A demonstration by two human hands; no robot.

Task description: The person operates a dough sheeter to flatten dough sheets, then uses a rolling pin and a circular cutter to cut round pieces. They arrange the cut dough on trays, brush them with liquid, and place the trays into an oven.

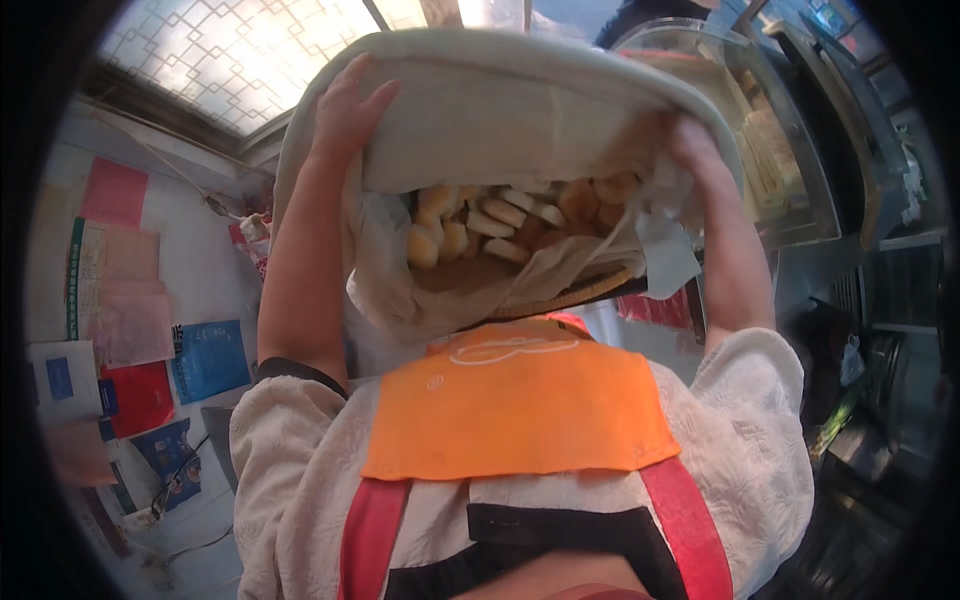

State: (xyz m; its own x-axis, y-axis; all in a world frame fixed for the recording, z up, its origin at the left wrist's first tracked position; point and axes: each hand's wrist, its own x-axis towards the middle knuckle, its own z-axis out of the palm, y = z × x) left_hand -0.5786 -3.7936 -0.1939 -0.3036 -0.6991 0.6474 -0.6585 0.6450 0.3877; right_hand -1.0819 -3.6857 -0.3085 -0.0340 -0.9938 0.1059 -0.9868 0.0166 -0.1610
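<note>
Before me is a basket with a woven rim (600,294), lined with pale cloth (386,247). Several small buns (452,238) and pale, flat-sided bread pieces (501,212) lie inside. A thick, off-white cloth cover (480,120) stands raised along the far side, its edge rounded over. My left hand (349,112) lies against the cover's left part, thumb apart from the fingers. On its right part, my right hand (688,142) touches the cover; it is blurred and its fingers are partly hidden. A loose flap of thin white material (667,255) hangs below that hand.
Left is a wall with pinned papers, including a blue sheet (212,360), and a hanging cord (214,202). A lattice-patterned window (240,60) is beyond it. At right stand a glass-sided case (772,150) with stacked food and a dark panel (840,127). Part of a person (649,19) shows at the top.
</note>
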